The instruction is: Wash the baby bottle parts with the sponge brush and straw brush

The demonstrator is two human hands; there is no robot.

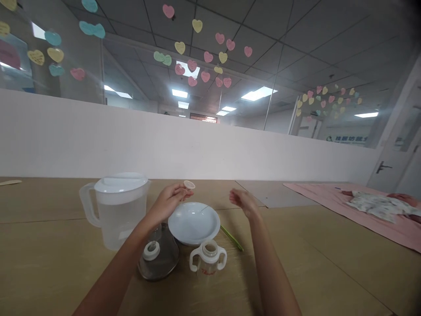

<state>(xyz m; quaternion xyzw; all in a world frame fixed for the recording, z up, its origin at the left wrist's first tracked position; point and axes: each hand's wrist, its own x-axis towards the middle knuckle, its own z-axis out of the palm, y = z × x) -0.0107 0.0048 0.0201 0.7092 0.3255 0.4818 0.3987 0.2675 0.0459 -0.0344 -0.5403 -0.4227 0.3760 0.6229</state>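
Note:
My left hand [176, 194], above the bowl's left edge, pinches a small round translucent disc with a pale rim [189, 184]. My right hand [242, 201] is held up to the right of the bowl, its fingers curled together; anything in them is hidden. Between and below my hands sits a white bowl [192, 226] with a thin line across its far right part. In front of it stands a clear baby bottle [209, 259] with two white handles, its mouth uncovered. On a dark grey tray [164, 263] lies a white bottle collar with a teat [151, 250].
A lidded plastic pitcher [121, 215] of water stands at the left. A green stick [232, 238] lies right of the bowl. Farther right, a doll in pale patterned clothes [378, 204] lies on a pink cloth [332, 206]. A white wall [197, 153] rises behind the table.

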